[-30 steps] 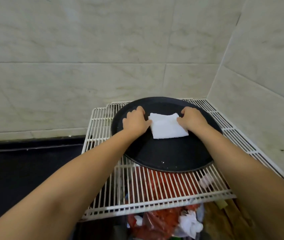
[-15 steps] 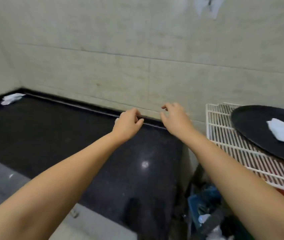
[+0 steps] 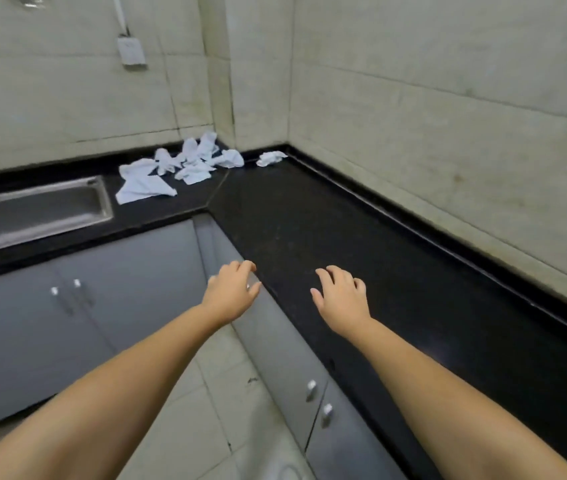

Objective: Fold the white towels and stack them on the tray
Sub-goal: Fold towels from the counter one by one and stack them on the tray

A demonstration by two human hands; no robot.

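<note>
Several crumpled white towels [image 3: 185, 164] lie in a loose heap in the far corner of the black counter [image 3: 309, 223]. One small towel [image 3: 270, 158] lies apart, just right of the heap. My left hand [image 3: 232, 292] hovers over the counter's front edge with relaxed fingers and holds nothing. My right hand [image 3: 341, 296] hovers above the counter beside it, fingers loosely spread and empty. Both hands are far short of the towels. The tray is out of view.
A steel sink [image 3: 33, 209] is set into the counter at the left. Grey cabinet doors [image 3: 85, 299] with small knobs run under the L-shaped counter. Tiled walls close in the corner, with a white socket [image 3: 131, 51] on the left wall.
Both hands let go of the folded towel on the tray. The view has swung left from the wire rack to the counter corner, and the empty hands now reach out over the counter.
</note>
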